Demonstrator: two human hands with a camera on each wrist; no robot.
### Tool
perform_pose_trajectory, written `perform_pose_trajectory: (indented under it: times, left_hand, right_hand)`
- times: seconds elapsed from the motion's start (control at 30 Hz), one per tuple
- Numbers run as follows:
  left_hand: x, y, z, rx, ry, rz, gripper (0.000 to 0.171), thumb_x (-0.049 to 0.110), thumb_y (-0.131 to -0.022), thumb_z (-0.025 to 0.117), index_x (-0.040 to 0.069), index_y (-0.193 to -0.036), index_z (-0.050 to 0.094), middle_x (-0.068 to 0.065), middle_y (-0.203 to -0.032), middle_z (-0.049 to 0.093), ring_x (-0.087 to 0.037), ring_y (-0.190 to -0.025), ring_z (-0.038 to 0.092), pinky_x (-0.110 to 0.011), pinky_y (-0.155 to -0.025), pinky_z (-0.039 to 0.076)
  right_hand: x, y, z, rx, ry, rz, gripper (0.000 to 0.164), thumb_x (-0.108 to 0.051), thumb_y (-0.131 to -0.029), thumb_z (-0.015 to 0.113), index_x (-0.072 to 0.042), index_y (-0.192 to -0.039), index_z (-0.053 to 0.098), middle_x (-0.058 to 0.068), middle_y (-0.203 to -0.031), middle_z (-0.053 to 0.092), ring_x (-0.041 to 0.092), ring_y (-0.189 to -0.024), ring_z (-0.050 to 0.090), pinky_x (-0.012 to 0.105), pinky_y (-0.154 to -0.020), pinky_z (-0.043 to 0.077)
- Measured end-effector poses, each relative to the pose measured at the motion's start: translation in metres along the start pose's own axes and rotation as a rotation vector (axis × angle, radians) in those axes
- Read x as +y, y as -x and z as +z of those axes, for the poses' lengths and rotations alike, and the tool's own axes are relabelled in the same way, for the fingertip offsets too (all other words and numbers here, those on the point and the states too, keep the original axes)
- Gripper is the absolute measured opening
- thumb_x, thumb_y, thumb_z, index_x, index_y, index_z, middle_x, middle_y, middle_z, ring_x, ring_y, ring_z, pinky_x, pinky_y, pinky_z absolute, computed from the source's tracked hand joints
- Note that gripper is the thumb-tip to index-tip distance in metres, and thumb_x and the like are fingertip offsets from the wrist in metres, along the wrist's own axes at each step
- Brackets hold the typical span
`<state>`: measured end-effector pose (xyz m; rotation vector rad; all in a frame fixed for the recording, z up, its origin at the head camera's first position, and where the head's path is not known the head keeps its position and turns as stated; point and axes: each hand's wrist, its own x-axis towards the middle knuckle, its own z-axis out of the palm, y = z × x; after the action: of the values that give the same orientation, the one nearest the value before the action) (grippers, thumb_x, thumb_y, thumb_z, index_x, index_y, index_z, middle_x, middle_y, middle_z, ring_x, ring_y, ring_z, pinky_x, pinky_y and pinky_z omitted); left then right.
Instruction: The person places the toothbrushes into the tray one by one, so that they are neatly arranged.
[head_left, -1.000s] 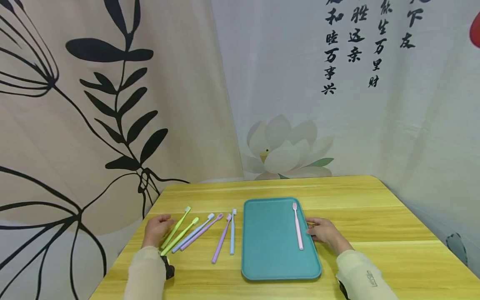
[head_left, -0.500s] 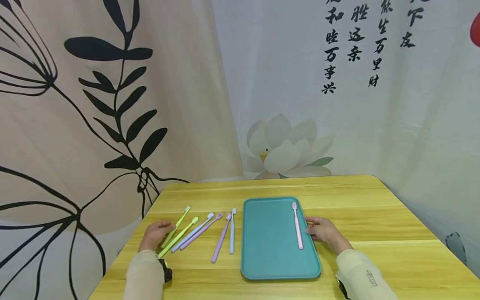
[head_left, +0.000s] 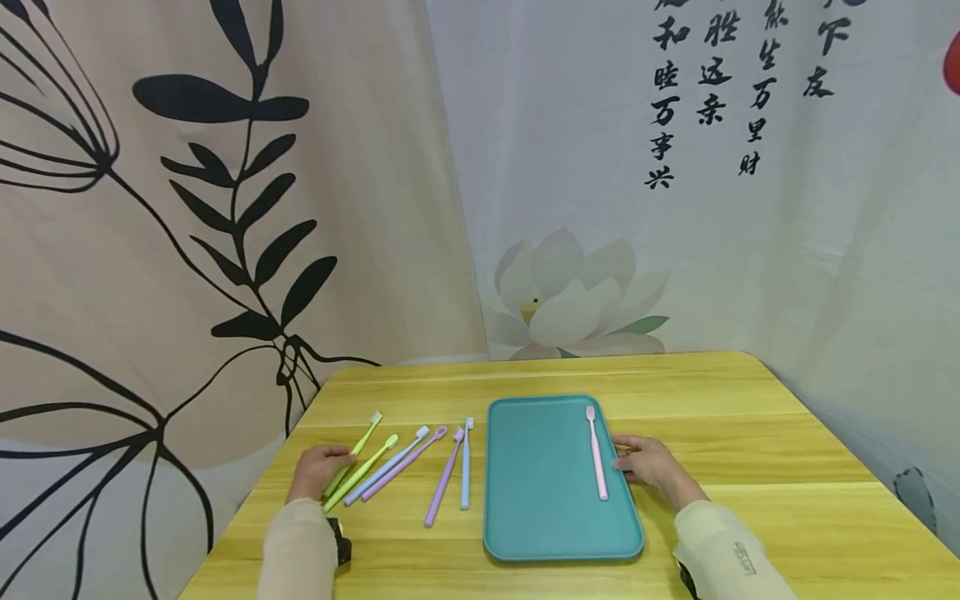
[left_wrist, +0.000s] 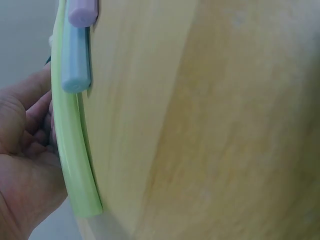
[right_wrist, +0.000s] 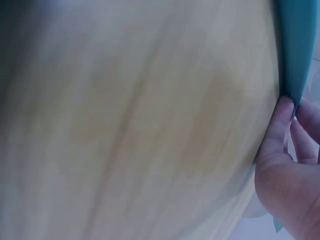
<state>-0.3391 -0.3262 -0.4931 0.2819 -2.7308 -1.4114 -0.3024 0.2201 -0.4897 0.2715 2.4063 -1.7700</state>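
My left hand (head_left: 321, 472) pinches the leftmost green toothbrush (head_left: 365, 439) near its middle, low over the table. In the left wrist view the fingers of that hand (left_wrist: 30, 135) curl behind a second green toothbrush (left_wrist: 75, 145), which hides the fingertips. This second green toothbrush (head_left: 371, 468) lies just right of the hand, then a blue toothbrush (head_left: 386, 467) and a purple toothbrush (head_left: 405, 463). At the right, my right hand (head_left: 651, 467) grips the long edge of the teal tray (head_left: 540, 483), thumb on the rim. A pink toothbrush (head_left: 597, 458) rests in the tray.
Between the left group and the tray lie another purple toothbrush (head_left: 444, 483) and another blue toothbrush (head_left: 466, 467), heads close together. All stand on a wooden table (head_left: 750, 533). A printed cloth (head_left: 375, 208) hangs behind its far edge.
My left hand has moved slightly right, its fingers now over the leftmost green toothbrush's handle and closed on it. My right hand and the tray have stayed put.
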Motion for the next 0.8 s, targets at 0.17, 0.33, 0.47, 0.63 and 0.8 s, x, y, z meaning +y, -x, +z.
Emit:
perform_pose_trajectory:
  times: [0.17, 0.33, 0.47, 0.63, 0.8]
  left_hand:
    - [0.003, 0.001, 0.003, 0.009, -0.035, 0.003, 0.038, 0.014, -0.094, 0.064, -0.013, -0.122, 0.062, -0.031, -0.122, 0.06, -0.042, -0.105, 0.058, -0.051, -0.087, 0.048]
    - [0.006, 0.001, 0.005, 0.014, -0.067, -0.008, 0.036, 0.014, -0.094, 0.064, -0.011, -0.12, 0.064, -0.031, -0.122, 0.06, -0.044, -0.106, 0.057, -0.053, -0.089, 0.047]
    - [0.009, 0.001, 0.005, 0.018, -0.084, -0.019, 0.035, 0.015, -0.094, 0.064, -0.01, -0.118, 0.066, -0.031, -0.12, 0.061, -0.044, -0.105, 0.057, -0.054, -0.088, 0.046]
    - [0.013, 0.002, 0.003, 0.013, -0.106, -0.019, 0.033, 0.014, -0.093, 0.064, -0.01, -0.115, 0.068, -0.03, -0.117, 0.062, -0.044, -0.105, 0.058, -0.055, -0.088, 0.047]
    - [0.017, -0.002, -0.002, 0.008, -0.167, -0.007, 0.033, 0.014, -0.09, 0.065, -0.01, -0.112, 0.069, -0.03, -0.116, 0.064, -0.049, -0.108, 0.056, -0.057, -0.092, 0.046]
  right_hand:
    - [0.004, 0.0, -0.002, -0.006, -0.005, -0.008, 0.052, 0.005, -0.092, 0.063, 0.008, -0.141, 0.048, 0.018, -0.108, 0.059, 0.021, -0.091, 0.063, 0.032, -0.075, 0.057]
    - [0.005, 0.0, -0.001, 0.004, -0.005, -0.002, 0.051, 0.005, -0.092, 0.063, 0.008, -0.141, 0.048, 0.018, -0.108, 0.059, 0.02, -0.091, 0.062, 0.032, -0.075, 0.057]
    - [0.006, -0.001, 0.0, 0.015, -0.003, -0.005, 0.05, 0.006, -0.092, 0.062, 0.008, -0.14, 0.049, 0.018, -0.108, 0.059, 0.021, -0.09, 0.062, 0.034, -0.075, 0.056]
    - [0.005, 0.0, 0.0, 0.009, -0.008, -0.007, 0.051, 0.005, -0.092, 0.062, 0.008, -0.141, 0.048, 0.018, -0.109, 0.059, 0.021, -0.091, 0.063, 0.034, -0.076, 0.057]
    - [0.001, -0.001, 0.001, 0.01, 0.001, -0.006, 0.051, 0.005, -0.092, 0.062, 0.007, -0.141, 0.048, 0.016, -0.107, 0.058, 0.02, -0.091, 0.061, 0.033, -0.076, 0.056]
